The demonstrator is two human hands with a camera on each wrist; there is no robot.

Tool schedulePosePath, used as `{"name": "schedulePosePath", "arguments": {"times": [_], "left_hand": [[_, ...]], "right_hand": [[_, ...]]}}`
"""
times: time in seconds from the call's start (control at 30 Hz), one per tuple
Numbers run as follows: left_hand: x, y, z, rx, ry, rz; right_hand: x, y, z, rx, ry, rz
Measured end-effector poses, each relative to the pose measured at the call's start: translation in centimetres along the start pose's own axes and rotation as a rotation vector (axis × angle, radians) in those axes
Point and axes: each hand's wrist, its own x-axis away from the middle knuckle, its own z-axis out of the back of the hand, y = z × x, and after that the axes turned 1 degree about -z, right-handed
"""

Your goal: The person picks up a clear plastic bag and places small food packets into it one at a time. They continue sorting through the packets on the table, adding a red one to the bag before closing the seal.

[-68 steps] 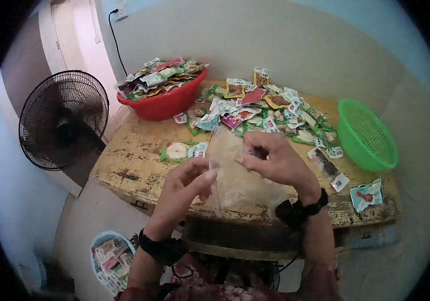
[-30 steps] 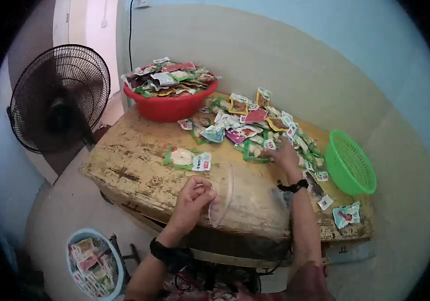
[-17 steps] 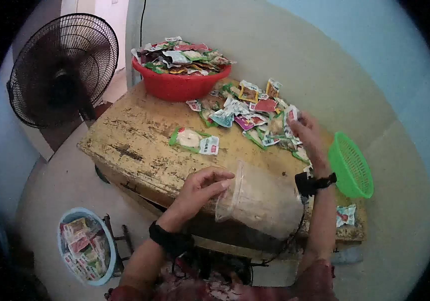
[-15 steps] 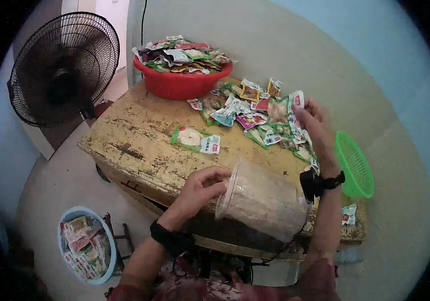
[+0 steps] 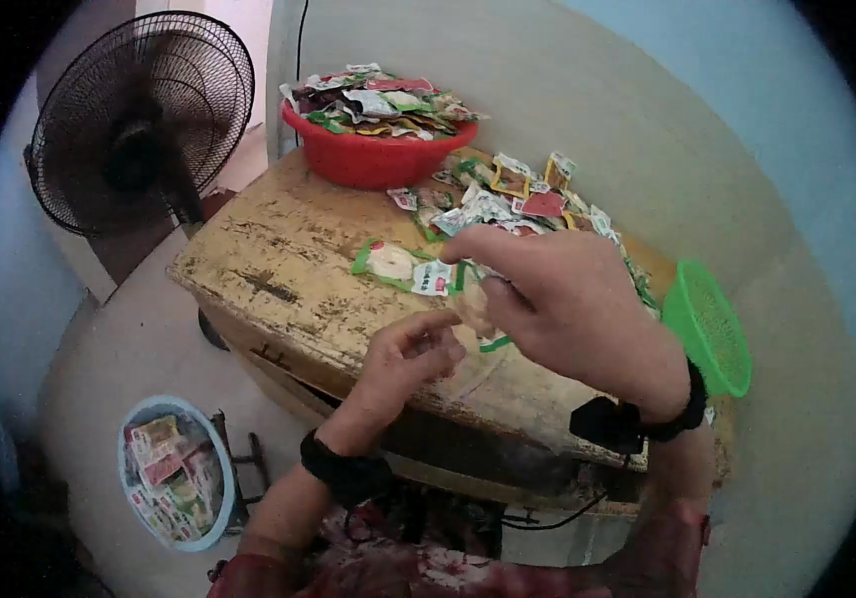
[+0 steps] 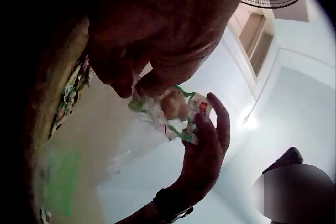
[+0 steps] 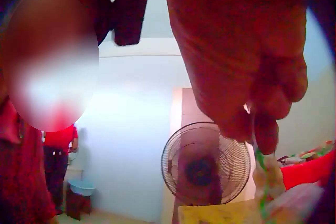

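Observation:
My right hand (image 5: 577, 309) pinches a green-edged snack packet (image 5: 476, 311), with whitish pieces showing through its window. In the left wrist view the same packet (image 6: 176, 106) spans from the right hand's fingers (image 6: 207, 134) toward my left hand. My left hand (image 5: 408, 364) pinches the edge of a clear plastic bag (image 5: 513, 389), just beside the packet. Much of the bag is hidden beneath the right hand. Another green-edged packet (image 5: 391, 262) lies flat on the worn yellow table (image 5: 278, 269), just beyond the left hand.
A red basin (image 5: 378, 159) heaped with packets stands at the back left, a loose packet pile (image 5: 488, 206) beside it. A green basket (image 5: 712, 329) leans at the right. Below are a light-blue tub (image 5: 233, 498) and, at left, a fan (image 5: 144, 130).
My right hand has reached into the pile, picked out a green-edged packet and brought it across to the left hand at the bag. The left hand stays at the bag's edge.

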Motion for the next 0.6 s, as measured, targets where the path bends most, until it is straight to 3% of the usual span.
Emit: {"name": "schedulePosePath", "arguments": {"times": [0.1,0.2,0.3,0.43,0.6], "left_hand": [[0.1,0.7,-0.3,0.032,-0.021,0.026],[-0.3,1.8,-1.5,-0.02,0.083,0.044],[-0.3,3.2,-2.2,-0.01,0.055,-0.005],[-0.2,5.5,-3.5,-0.126,0.085,-0.297],[0.2,8.6,-5.5,-0.525,0.06,-0.664]], "right_hand": [[1.0,0.7,0.7,0.058,-0.081,-0.019],[2.0,-0.2,0.4,0.112,-0.172,-0.04],[2.6,-1.3,-0.6,0.141,-0.171,-0.121],[2.7,-0.9,-2.5,0.049,-0.078,-0.263],[2.8,1.5,-5.1,-0.471,0.083,-0.226]]}}
